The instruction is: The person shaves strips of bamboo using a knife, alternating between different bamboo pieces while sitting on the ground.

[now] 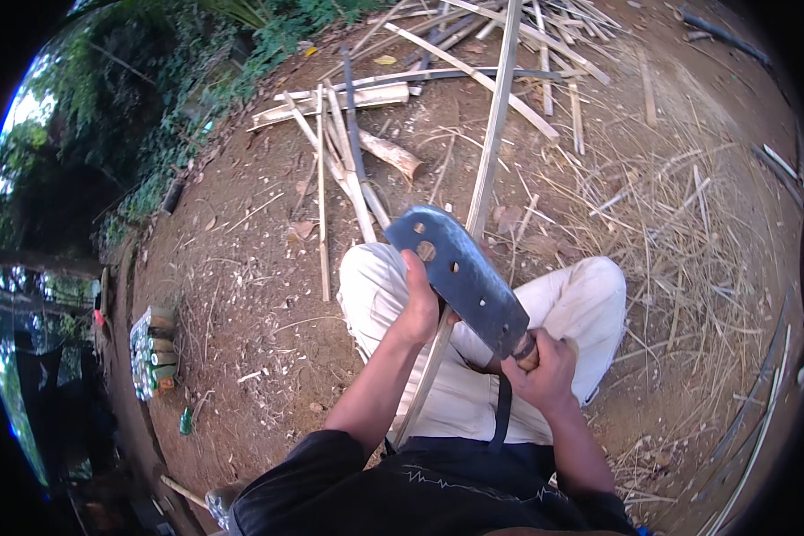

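A broad dark cleaver (pixel 473 281) with several holes in its blade lies slantwise over my lap. My right hand (pixel 547 375) is closed round its wooden handle (pixel 528 353). A long pale wooden strip (pixel 489 161) runs from the top of the view down between my legs to my waist, passing behind the blade. My left hand (pixel 417 311) is wrapped round this strip, the thumb raised beside the blade's far end. Most of the left fingers are hidden behind the strip and blade. Whether the cutting edge touches the strip I cannot tell.
Split strips (pixel 344 152) and a short log (pixel 391 154) lie ahead on the dirt. A larger heap of strips (pixel 545 40) is farther off. Thin shavings (pixel 679 232) cover the ground at right. Stacked bottles (pixel 156 353) and a green bottle (pixel 186 421) are at left.
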`<state>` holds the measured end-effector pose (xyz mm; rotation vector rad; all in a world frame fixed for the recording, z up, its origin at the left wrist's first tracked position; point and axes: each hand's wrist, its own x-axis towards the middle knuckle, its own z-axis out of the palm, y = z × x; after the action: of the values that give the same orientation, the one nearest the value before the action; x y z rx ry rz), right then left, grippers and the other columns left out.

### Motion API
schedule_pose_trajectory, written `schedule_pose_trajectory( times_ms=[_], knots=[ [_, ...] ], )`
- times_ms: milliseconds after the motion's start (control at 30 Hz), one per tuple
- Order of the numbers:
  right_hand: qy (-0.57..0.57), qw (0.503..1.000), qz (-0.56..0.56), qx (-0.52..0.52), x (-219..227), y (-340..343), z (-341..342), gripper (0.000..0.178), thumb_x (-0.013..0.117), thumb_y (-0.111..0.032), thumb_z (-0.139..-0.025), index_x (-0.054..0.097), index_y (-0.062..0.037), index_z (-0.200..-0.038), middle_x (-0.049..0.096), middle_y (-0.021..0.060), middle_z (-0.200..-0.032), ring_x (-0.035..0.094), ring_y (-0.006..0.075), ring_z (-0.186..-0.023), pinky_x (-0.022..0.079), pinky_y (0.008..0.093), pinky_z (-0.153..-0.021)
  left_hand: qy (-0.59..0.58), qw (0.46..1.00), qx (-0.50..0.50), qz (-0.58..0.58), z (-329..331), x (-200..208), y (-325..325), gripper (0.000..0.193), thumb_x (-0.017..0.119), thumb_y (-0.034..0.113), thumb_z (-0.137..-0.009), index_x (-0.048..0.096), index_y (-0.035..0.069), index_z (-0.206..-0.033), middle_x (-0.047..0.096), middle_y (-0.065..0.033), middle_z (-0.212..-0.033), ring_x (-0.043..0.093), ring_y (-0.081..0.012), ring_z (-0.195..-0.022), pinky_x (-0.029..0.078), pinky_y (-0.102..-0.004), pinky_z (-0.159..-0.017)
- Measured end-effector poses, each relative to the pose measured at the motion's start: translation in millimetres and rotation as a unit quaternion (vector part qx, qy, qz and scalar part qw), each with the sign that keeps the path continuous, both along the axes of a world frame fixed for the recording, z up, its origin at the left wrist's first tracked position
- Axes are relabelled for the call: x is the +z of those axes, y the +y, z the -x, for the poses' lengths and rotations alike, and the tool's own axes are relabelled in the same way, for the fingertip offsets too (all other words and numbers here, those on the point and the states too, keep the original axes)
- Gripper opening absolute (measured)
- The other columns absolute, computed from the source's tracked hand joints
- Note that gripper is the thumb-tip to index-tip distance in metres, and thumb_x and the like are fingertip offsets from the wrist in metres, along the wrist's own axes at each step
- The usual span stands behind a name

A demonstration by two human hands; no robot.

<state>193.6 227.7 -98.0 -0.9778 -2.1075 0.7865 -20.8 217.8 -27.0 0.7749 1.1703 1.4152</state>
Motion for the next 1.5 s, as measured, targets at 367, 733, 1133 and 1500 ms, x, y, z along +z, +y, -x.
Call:
schedule_pose_trajectory(
  times_ms=[367, 733, 1133, 1500],
  knots=[
    [0.173, 0.935, 0.246, -0.189, 29, 103, -12, 0.036, 0.085, -0.021, -0.078, 0.058, 0.0002, -0.090, 0.065, 0.0073, -0.075, 0.061, 0.0149, -0.061, 0.048, 0.0295, -0.057, -0.135, 0.956, -0.223, 0.131, -74, -22, 27, 0.102, 0.008, 0.091, -0.077, 0.040, 0.002, -0.114, 0.045, -0.0056, -0.095, 0.031, -0.0040, -0.050, 0.025, -0.0161, -0.036],
    [0.372, 0.833, 0.344, -0.220, 9, 110, -37, 0.029, 0.081, -0.015, -0.080, 0.058, -0.0025, -0.093, 0.059, 0.0011, -0.073, 0.053, 0.0088, -0.057, 0.043, 0.0240, -0.054, 0.051, 0.928, -0.284, 0.235, -73, -24, -39, 0.050, 0.031, 0.049, -0.106, 0.050, 0.003, -0.104, 0.048, -0.0007, -0.070, 0.042, -0.0090, -0.051, 0.039, -0.0248, -0.047],
    [-0.123, 0.985, 0.067, -0.104, 27, 37, -91, 0.031, 0.080, -0.022, -0.075, 0.060, -0.0051, -0.092, 0.063, 0.0124, -0.071, 0.063, 0.0304, -0.059, 0.047, 0.0379, -0.056, 0.268, 0.935, -0.199, 0.123, -93, -29, -20, 0.043, 0.035, 0.036, -0.108, 0.053, -0.001, -0.095, 0.050, -0.0083, -0.068, 0.049, -0.0173, -0.064, 0.043, -0.0333, -0.061],
    [-0.239, 0.971, -0.001, -0.016, 49, 51, -103, 0.031, 0.080, -0.021, -0.066, 0.059, -0.0061, -0.084, 0.063, 0.0118, -0.067, 0.065, 0.0333, -0.064, 0.049, 0.0421, -0.057, 0.339, 0.908, -0.207, 0.131, -89, -4, -45, 0.026, 0.043, 0.022, -0.106, 0.048, -0.004, -0.109, 0.055, -0.0258, -0.061, 0.059, -0.0481, -0.060, 0.044, -0.0494, -0.055]
  ],
)
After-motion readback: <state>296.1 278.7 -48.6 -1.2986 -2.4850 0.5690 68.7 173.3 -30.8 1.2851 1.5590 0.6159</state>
